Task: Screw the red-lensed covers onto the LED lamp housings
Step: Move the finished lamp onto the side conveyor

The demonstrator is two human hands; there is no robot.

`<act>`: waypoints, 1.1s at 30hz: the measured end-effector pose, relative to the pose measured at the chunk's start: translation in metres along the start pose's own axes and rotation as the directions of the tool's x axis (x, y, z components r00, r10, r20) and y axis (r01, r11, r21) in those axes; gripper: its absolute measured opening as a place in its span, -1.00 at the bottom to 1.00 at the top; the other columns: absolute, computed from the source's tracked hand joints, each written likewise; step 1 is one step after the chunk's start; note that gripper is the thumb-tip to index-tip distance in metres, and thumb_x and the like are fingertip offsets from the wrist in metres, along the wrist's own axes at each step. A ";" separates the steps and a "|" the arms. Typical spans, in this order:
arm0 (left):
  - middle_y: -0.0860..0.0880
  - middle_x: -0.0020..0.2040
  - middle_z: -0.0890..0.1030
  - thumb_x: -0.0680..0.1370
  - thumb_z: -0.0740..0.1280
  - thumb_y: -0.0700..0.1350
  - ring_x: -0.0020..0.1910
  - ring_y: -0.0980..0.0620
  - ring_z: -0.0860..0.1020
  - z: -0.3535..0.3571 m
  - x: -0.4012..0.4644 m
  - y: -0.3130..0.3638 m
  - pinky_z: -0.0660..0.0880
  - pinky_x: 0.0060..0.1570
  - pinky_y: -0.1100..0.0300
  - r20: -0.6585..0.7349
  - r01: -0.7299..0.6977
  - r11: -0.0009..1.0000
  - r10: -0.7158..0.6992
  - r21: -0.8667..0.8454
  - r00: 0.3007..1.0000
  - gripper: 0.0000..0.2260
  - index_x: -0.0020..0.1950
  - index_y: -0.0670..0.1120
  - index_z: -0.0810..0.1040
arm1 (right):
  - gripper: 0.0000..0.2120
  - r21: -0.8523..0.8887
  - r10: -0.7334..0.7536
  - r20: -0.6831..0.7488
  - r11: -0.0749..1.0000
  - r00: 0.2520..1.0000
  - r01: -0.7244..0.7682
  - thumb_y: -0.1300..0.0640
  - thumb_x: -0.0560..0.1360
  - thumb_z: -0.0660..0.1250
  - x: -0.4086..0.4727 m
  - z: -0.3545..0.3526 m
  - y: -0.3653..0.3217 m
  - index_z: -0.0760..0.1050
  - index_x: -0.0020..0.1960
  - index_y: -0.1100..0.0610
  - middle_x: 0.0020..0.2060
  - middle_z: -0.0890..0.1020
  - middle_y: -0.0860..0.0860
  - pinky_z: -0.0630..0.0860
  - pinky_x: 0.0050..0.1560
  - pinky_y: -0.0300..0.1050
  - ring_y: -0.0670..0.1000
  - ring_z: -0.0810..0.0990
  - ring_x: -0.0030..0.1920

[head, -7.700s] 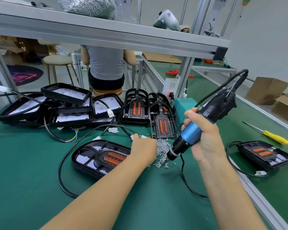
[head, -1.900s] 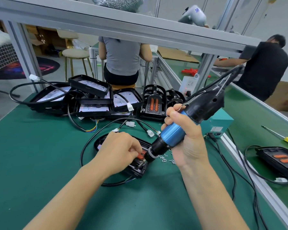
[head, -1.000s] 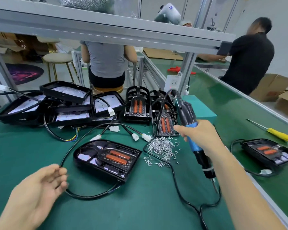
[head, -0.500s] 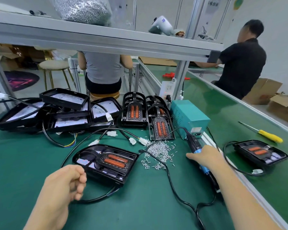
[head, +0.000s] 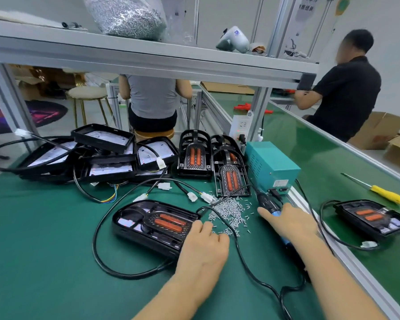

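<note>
Black lamp housing (head: 134,224), red lenses (head: 170,222), green table (head: 44,250), teal box (head: 269,166).
</note>
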State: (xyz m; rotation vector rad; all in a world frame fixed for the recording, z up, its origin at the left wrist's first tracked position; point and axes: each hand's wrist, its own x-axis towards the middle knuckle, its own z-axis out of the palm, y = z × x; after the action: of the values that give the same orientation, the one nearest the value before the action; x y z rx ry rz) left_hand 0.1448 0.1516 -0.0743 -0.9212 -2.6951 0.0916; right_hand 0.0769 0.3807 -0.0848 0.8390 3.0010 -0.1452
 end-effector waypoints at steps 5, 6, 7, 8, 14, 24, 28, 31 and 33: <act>-0.30 -0.02 0.55 0.52 0.07 -0.36 0.09 -0.18 0.34 0.020 0.014 0.004 0.14 0.26 -0.09 0.192 -0.017 0.997 0.003 0.071 0.981 -0.78 0.08 -0.33 0.45 | -0.58 0.106 -0.168 -0.309 0.972 0.936 0.210 -0.20 0.58 0.19 -0.017 -0.003 -0.029 0.47 0.19 0.13 0.06 0.53 0.11 0.35 -0.14 -0.05 0.17 0.53 0.07; -0.30 0.00 0.54 0.53 0.07 -0.36 0.10 -0.18 0.32 0.020 0.015 0.004 0.13 0.28 -0.11 0.214 -0.028 0.993 0.004 0.111 0.977 -0.77 0.09 -0.34 0.47 | -0.64 0.118 -0.252 -0.318 0.946 0.914 0.301 -0.14 0.59 0.20 -0.022 -0.004 -0.042 0.49 0.19 0.11 0.05 0.53 0.09 0.35 -0.11 -0.04 0.14 0.51 0.08; -0.30 0.02 0.52 0.54 0.09 -0.35 0.11 -0.18 0.31 0.020 0.014 0.004 0.11 0.30 -0.13 0.248 -0.020 0.990 -0.015 0.137 0.969 -0.76 0.11 -0.33 0.48 | -0.67 0.127 -0.352 -0.302 0.906 0.886 0.403 -0.10 0.60 0.19 -0.026 -0.005 -0.056 0.51 0.21 0.08 0.08 0.54 0.06 0.37 -0.04 -0.04 0.12 0.50 0.11; -0.29 0.05 0.50 0.55 0.10 -0.32 0.13 -0.19 0.29 0.020 0.012 0.003 0.09 0.33 -0.14 0.253 0.002 0.991 -0.036 0.134 0.967 -0.75 0.12 -0.33 0.50 | -0.69 0.136 -0.457 -0.269 0.853 0.847 0.504 -0.08 0.61 0.18 -0.030 -0.005 -0.070 0.51 0.23 0.04 0.13 0.55 0.03 0.36 0.07 -0.04 0.09 0.48 0.16; 0.03 -0.31 0.56 0.40 0.26 -0.16 -0.20 -0.02 0.53 0.002 -0.022 -0.007 0.34 0.01 0.10 -0.187 0.054 0.998 -0.058 -0.026 0.981 -0.80 -0.39 -0.04 0.59 | -0.68 0.265 -0.790 -0.054 0.578 0.610 0.772 0.05 0.65 0.12 -0.043 -0.011 -0.139 0.44 0.37 -0.04 0.36 0.47 -0.14 0.06 0.49 0.09 -0.05 0.35 0.40; 0.06 0.30 0.33 0.47 0.41 0.07 0.10 0.08 0.40 0.004 -0.077 -0.088 0.35 0.20 0.05 0.402 0.398 -0.290 -0.885 -0.871 0.235 -0.50 0.33 0.00 0.32 | -0.59 0.019 -0.620 0.200 0.777 0.759 0.629 0.03 0.66 0.07 -0.018 -0.001 -0.188 0.22 0.46 0.14 0.42 0.37 0.09 -0.09 0.48 0.35 0.16 0.25 0.45; -0.06 0.46 0.27 0.48 0.42 0.00 0.35 -0.04 0.35 0.004 -0.068 -0.088 0.21 0.42 -0.01 0.639 0.275 -0.577 -0.715 -0.769 0.285 -0.22 0.54 -0.12 0.04 | -0.61 -0.031 -0.640 0.213 0.751 0.738 0.660 0.05 0.66 0.07 -0.019 -0.001 -0.202 0.27 0.46 0.13 0.42 0.36 0.11 -0.12 0.47 0.38 0.19 0.24 0.46; -0.12 0.29 0.50 0.48 0.43 -0.10 0.26 -0.09 0.47 0.001 -0.053 -0.086 0.27 0.40 -0.03 0.711 0.214 -0.686 -0.613 -0.695 0.345 -0.43 0.40 -0.19 0.28 | -0.73 -0.090 -0.666 0.158 0.726 0.729 0.682 0.15 0.65 0.11 -0.021 -0.001 -0.205 0.40 0.32 0.15 0.30 0.45 0.13 -0.03 0.48 0.34 0.19 0.37 0.36; -0.14 0.23 0.55 0.46 0.44 -0.16 0.22 -0.09 0.52 0.002 -0.046 -0.083 0.35 0.31 -0.01 0.719 0.198 -0.704 -0.597 -0.682 0.357 -0.50 0.34 -0.20 0.35 | -0.77 -0.140 -0.695 0.094 0.700 0.713 0.701 0.19 0.64 0.13 -0.024 0.000 -0.205 0.44 0.27 0.15 0.23 0.50 0.13 0.04 0.48 0.25 0.17 0.45 0.27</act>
State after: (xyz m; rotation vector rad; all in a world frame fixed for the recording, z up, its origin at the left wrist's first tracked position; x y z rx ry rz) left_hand 0.1294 0.0579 -0.0753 0.9295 -1.6695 -2.5960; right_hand -0.0091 0.1937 -0.0670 -0.3636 3.0568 0.0871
